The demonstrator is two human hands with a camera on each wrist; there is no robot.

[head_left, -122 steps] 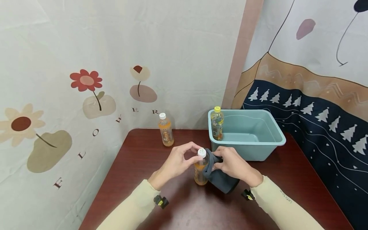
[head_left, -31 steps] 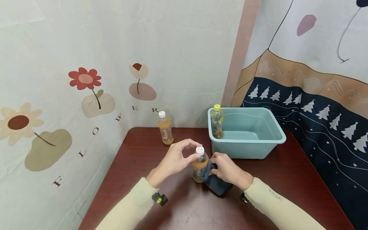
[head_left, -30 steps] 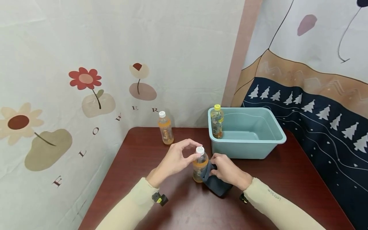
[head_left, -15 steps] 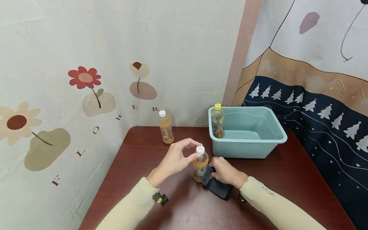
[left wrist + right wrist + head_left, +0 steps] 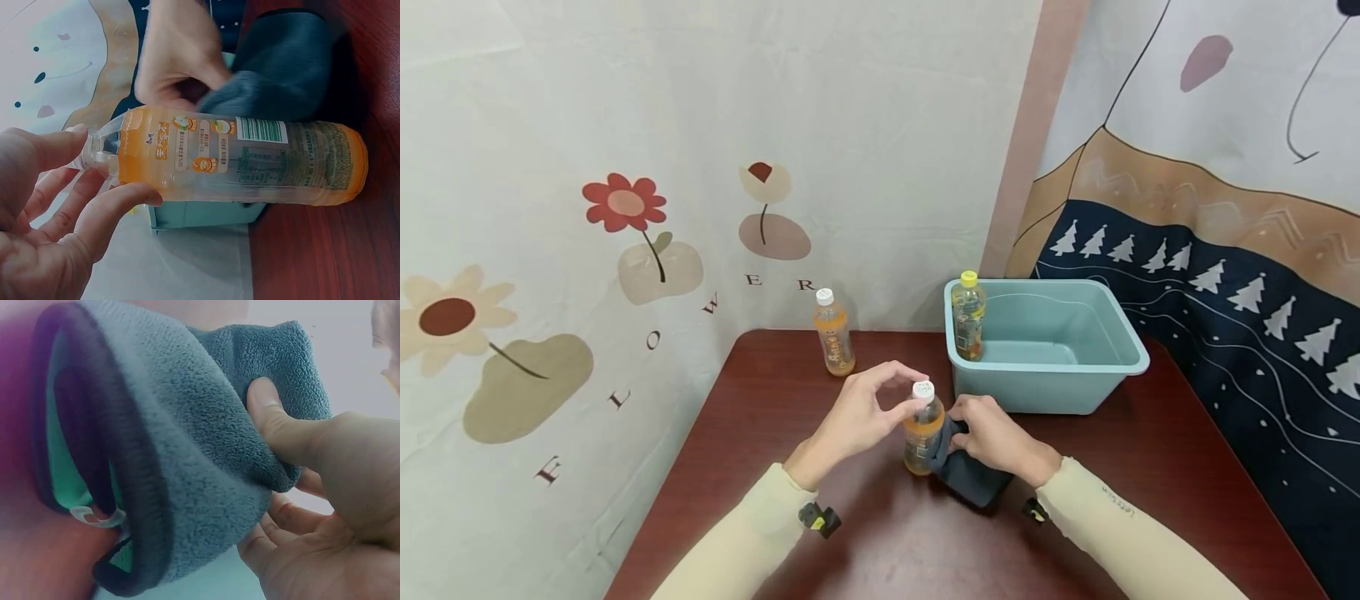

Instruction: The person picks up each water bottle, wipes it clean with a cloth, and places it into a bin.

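On the table stands an upright plastic drink bottle (image 5: 917, 437) with a white cap and an orange-edged label. My left hand (image 5: 859, 415) holds it near the top, its thumb and fingers around the cap and neck. The left wrist view shows the bottle (image 5: 200, 159) close up, with a barcode on its label. A dark grey-blue towelling cloth (image 5: 973, 482) is pinched in my right hand (image 5: 1000, 440) and lies against the bottle's right side. In the right wrist view the cloth (image 5: 194, 431) is folded, with a dark bound edge and a pale loop; my thumb presses on it.
A light blue plastic bin (image 5: 1030, 392) stands behind my right hand, with a yellow-capped bottle (image 5: 967, 325) upright in its left end. Another white-capped bottle (image 5: 835, 346) stands at the back left of the red-brown table (image 5: 752, 417). Printed cloth hangings (image 5: 887, 125) close off the back.
Over the last seconds my right hand has taken the cloth from the bottle's neck down along its side. Since half a second ago it has risen slightly. My left hand keeps its hold.
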